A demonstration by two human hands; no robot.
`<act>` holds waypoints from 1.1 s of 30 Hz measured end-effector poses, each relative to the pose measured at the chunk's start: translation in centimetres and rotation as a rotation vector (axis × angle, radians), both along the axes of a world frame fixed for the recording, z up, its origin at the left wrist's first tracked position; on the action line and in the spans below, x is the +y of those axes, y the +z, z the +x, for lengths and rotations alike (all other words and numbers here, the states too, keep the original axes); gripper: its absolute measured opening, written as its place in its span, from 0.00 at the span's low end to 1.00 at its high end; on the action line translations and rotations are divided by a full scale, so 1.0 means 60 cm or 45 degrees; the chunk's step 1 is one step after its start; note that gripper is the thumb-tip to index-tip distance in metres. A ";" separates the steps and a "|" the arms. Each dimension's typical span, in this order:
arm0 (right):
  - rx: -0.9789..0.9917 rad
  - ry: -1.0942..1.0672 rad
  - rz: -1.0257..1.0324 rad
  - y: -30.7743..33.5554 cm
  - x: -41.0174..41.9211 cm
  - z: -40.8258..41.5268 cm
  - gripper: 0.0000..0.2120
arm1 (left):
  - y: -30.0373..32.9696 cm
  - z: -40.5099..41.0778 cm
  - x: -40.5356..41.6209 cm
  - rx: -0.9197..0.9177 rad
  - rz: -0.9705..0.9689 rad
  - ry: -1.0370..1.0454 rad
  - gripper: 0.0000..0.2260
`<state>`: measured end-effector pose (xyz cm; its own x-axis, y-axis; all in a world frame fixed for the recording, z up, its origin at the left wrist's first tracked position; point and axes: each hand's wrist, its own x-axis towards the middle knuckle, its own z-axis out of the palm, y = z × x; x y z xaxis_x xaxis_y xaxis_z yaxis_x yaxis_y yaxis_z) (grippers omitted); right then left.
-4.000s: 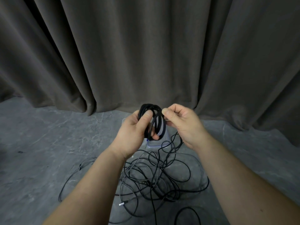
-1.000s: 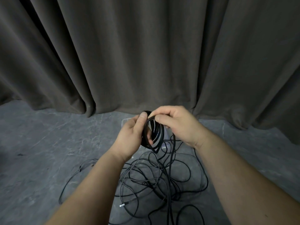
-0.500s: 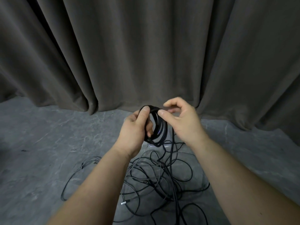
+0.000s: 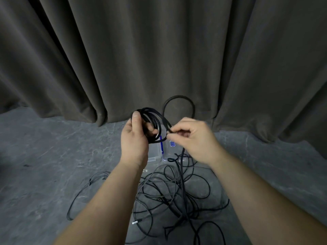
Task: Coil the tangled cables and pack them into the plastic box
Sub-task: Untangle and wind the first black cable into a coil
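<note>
My left hand (image 4: 135,138) grips a small coil of black cable (image 4: 152,121) held up over the floor, thumb on top of the loops. My right hand (image 4: 192,138) pinches the same cable just right of the coil. From that pinch a fresh loop (image 4: 178,99) arcs up, and the free length hangs down into the tangle. A tangle of thin black cables (image 4: 169,195) lies on the grey floor below my hands. A clear plastic box (image 4: 165,151) with a blue latch sits behind the tangle, partly hidden by my hands.
A dark grey curtain (image 4: 159,50) hangs across the whole back. The grey stone-look floor (image 4: 53,156) stretches left and right of the cables. A loose cable with a silver plug (image 4: 135,222) lies at the tangle's near left.
My right hand moved off the coil to the right and drew out a new loop that now stands above it. The left hand still holds the coil, tilted flatter.
</note>
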<state>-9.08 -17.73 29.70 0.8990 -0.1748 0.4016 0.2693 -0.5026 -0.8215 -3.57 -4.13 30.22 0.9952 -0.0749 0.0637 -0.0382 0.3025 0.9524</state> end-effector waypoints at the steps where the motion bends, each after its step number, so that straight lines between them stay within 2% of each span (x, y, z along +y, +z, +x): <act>1: -0.015 -0.019 -0.010 0.003 -0.002 0.000 0.04 | -0.003 -0.001 0.001 -0.053 0.078 0.007 0.17; 5: 0.007 0.027 -0.300 0.000 0.012 -0.002 0.03 | -0.009 -0.020 -0.006 -0.171 0.288 -0.012 0.18; 8: 0.050 0.082 -0.429 -0.003 0.016 -0.001 0.05 | -0.008 -0.022 -0.008 -0.131 0.255 -0.048 0.17; 12: 0.159 0.151 -0.420 -0.005 0.010 -0.003 0.06 | -0.003 -0.024 -0.007 -0.120 0.153 -0.108 0.19; 17: 0.189 0.172 -0.441 -0.006 0.011 -0.004 0.04 | 0.003 -0.026 -0.006 -0.106 0.201 -0.102 0.18; 19: 0.093 0.067 -0.336 0.000 0.017 -0.006 0.04 | 0.007 -0.023 -0.006 -0.088 0.154 -0.076 0.18; 22: -0.229 -0.287 -0.112 0.012 0.016 -0.002 0.08 | 0.011 -0.024 -0.007 -0.083 0.142 -0.075 0.18; 24: -0.305 -0.383 -0.105 0.019 0.007 0.001 0.08 | 0.010 -0.027 -0.008 -0.102 0.151 -0.114 0.16; 27: -0.282 -0.308 -0.088 0.015 0.000 0.004 0.09 | 0.007 -0.030 -0.007 -0.131 0.197 -0.199 0.15; 30: -0.236 -0.266 0.137 0.021 -0.001 0.006 0.06 | 0.005 -0.033 -0.003 -0.169 0.309 -0.337 0.10; 33: -0.195 -0.252 0.287 0.019 -0.004 0.008 0.08 | 0.004 -0.037 -0.003 -0.190 0.372 -0.449 0.08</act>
